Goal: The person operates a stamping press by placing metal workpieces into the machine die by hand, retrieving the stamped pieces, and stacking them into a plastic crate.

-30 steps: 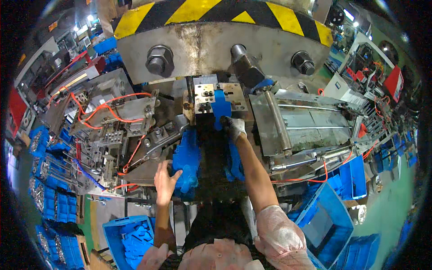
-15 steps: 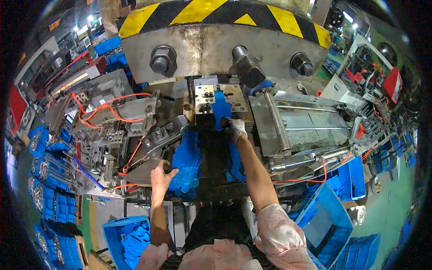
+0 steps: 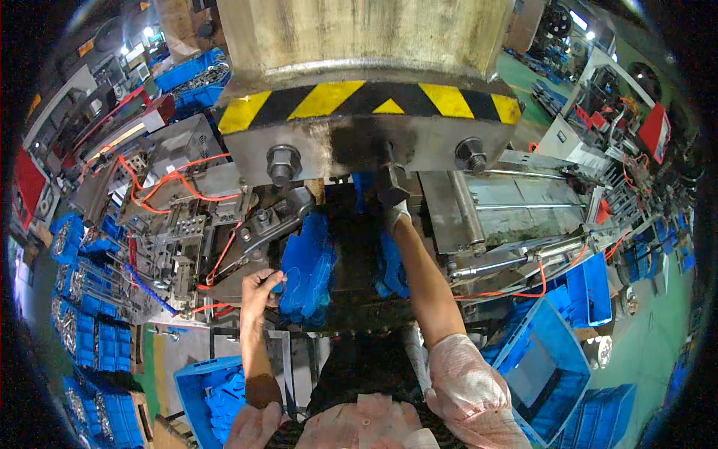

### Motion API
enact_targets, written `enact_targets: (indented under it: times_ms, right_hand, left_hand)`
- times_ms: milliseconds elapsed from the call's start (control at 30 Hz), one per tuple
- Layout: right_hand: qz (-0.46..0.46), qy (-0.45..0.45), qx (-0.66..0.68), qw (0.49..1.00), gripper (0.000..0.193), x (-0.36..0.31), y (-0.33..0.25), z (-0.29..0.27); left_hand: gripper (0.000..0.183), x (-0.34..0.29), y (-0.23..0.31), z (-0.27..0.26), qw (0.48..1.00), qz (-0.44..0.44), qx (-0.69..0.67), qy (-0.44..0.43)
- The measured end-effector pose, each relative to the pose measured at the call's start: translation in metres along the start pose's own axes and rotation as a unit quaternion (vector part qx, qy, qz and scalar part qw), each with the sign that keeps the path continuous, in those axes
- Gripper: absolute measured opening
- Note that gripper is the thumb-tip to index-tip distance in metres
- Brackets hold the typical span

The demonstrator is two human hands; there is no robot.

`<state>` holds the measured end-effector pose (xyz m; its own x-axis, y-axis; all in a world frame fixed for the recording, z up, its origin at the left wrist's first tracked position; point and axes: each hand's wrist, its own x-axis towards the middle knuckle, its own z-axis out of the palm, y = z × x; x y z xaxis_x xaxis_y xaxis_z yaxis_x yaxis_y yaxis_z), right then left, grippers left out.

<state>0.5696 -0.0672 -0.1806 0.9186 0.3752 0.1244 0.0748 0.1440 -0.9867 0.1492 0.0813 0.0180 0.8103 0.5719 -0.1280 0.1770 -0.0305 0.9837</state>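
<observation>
Before the press, your left hand pinches a sheet at the stack, seemingly placed for reach; your right hand, apart, nears the blank beneath, grip hidden.

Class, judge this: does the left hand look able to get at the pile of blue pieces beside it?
Probably yes: the left hand is at the left edge of the pile of blue pieces, and nothing visible stands between them.
</observation>
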Motion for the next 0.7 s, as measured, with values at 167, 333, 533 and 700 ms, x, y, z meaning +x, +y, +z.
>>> enact_targets:
  times_ms: [167, 333, 533, 700]
  right_hand:
    - [0.027, -0.036, 0.083, 0.996, 0.011, 0.000, 0.015, 0.034]
    - [0.033, -0.021, 0.042, 0.998, 0.013, -0.024, -0.027, 0.055]
    - [-0.089, -0.005, -0.149, 0.985, 0.014, -0.075, -0.098, 0.027]
    - [0.074, 0.065, -0.146, 0.984, 0.018, -0.223, -0.203, 0.011]
  left_hand:
    - [0.017, -0.019, -0.015, 0.010, 0.980, -0.036, -0.187, 0.061]
    - [0.017, -0.032, -0.010, 0.020, 0.975, -0.041, -0.204, 0.082]
    - [0.016, -0.029, -0.008, 0.042, 0.966, -0.050, -0.250, 0.043]
    - [0.013, -0.036, -0.008, 0.037, 0.965, -0.042, -0.250, 0.070]
